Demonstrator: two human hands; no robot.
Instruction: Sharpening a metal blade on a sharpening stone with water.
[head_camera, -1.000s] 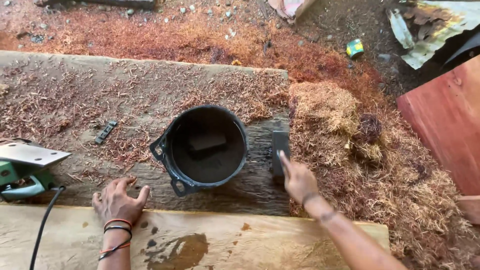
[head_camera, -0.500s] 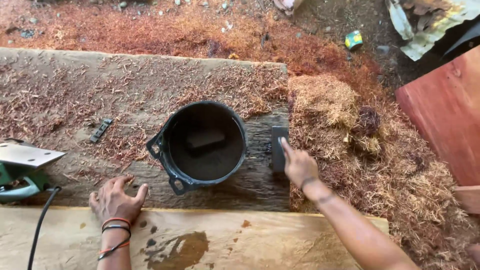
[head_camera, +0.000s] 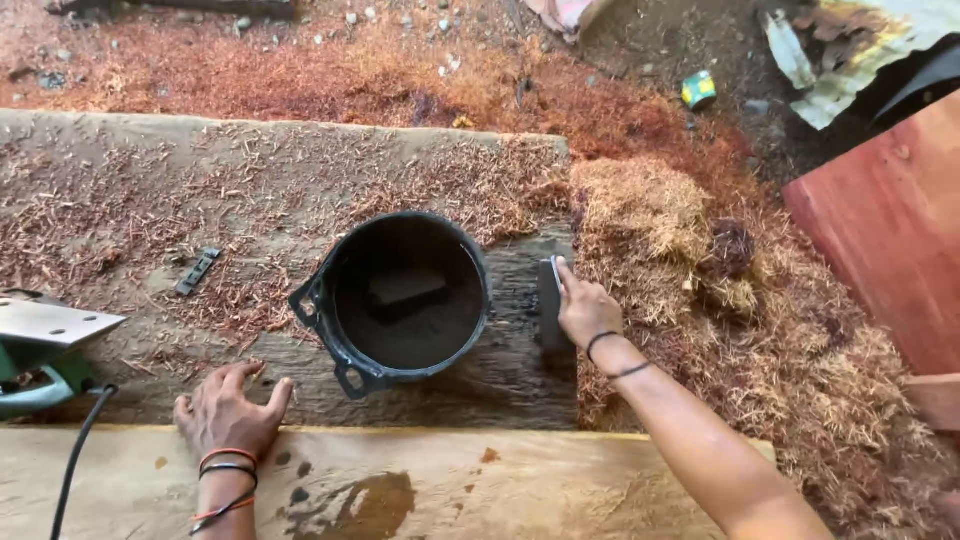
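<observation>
A black bucket (head_camera: 345, 345) with dark liquid and a sunken dark block inside stands on a weathered wooden slab (head_camera: 120, 180). My right hand (head_camera: 585, 305) rests just right of the bucket, fingers laid on a dark rectangular block (head_camera: 549, 300) that lies on the wet, darkened part of the slab. My left hand (head_camera: 228, 410) lies flat with fingers spread at the slab's near edge, below and left of the bucket, holding nothing. Both wrists wear thin bands.
A green power tool (head_camera: 40, 350) with a metal plate and black cord sits at the left edge. A pale plank (head_camera: 450, 480) with a dark stain runs along the bottom. Wood shavings cover slab and ground. A reddish board (head_camera: 890, 230) lies at right; a small black clip (head_camera: 196, 271) left.
My right hand has shifted slightly down along the dark block. The left hand and bucket stay where they were.
</observation>
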